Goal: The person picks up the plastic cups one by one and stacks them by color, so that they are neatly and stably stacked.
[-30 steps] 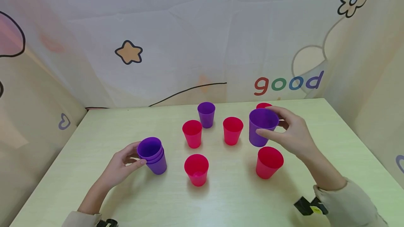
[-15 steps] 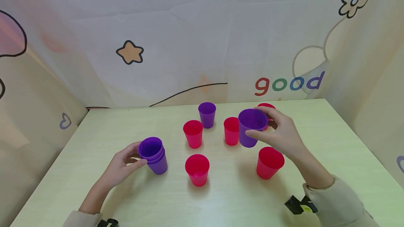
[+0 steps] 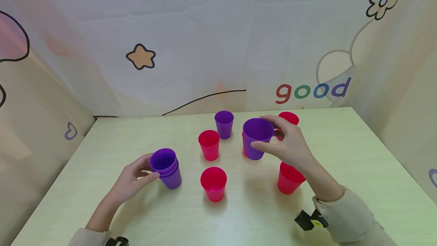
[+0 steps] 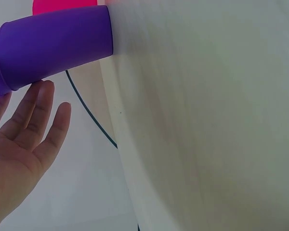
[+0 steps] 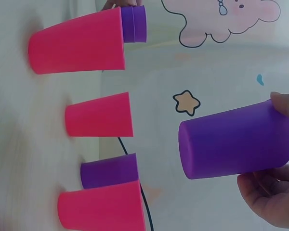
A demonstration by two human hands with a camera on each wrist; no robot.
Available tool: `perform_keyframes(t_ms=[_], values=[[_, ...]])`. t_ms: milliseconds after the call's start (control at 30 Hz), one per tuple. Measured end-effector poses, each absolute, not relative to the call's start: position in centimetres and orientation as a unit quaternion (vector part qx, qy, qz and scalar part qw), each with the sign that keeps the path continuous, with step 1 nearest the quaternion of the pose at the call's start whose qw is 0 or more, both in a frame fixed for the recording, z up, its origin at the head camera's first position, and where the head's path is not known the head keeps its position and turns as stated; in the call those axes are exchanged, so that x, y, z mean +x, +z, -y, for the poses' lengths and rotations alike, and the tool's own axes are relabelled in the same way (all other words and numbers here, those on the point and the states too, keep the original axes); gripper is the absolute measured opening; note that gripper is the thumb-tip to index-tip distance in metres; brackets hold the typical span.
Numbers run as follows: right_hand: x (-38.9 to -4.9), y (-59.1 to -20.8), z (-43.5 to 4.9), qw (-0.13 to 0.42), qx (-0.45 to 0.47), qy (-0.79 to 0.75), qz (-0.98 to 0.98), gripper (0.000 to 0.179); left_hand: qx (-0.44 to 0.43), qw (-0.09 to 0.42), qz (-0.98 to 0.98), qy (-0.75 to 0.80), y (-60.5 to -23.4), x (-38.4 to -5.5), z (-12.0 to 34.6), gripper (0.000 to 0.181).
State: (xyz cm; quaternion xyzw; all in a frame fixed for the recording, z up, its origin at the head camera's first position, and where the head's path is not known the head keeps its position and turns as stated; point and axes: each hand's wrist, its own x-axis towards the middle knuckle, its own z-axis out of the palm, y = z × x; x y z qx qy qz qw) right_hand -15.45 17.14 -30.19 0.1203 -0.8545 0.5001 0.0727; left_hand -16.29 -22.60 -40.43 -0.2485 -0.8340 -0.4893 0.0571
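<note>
Cups in red and purple stand across the pale worktop (image 3: 112, 143), and both of my hands are busy with purple ones. My left grip (image 3: 132, 179) pinches the purple stack (image 3: 171, 179) near its top, thumb on the near side and fingers on the far side; it is at the left, with the mouth up, and I cannot tell whether its base touches the worktop. My right grip (image 3: 288, 143) pinches a single purple cup (image 3: 257, 132) between thumb and fingers, mouth up and base clear of the worktop, right of the middle and partly in front of a red cup (image 3: 244, 151). One more loose purple cup (image 3: 224, 125) stands at the far side near the middle, just behind another red cup (image 3: 209, 146). A near red cup (image 3: 213, 185) stands between my two hands, and two others are at the right, one near (image 3: 288, 180) and one far (image 3: 288, 118).

I take the step in hand to be gathering purple cups into one nest, with the single cup as the one to add. The next move would call for holding the stack steady, passing the cup leftward above the red rims, and lining its base up with the stack's mouth before lowering it. After that, I judge, the far purple cup would be the one left to fetch
</note>
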Motion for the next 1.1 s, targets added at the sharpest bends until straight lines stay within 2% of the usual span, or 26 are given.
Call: perform_keyframes(t_ms=[1100], values=[[-16.7, -29.2, -12.2, 0.045, 0.179, 0.553, 0.812, 0.058, -0.244, 0.053, 0.839, -0.484, -40.3, -16.2, 22.5, 0.042]])
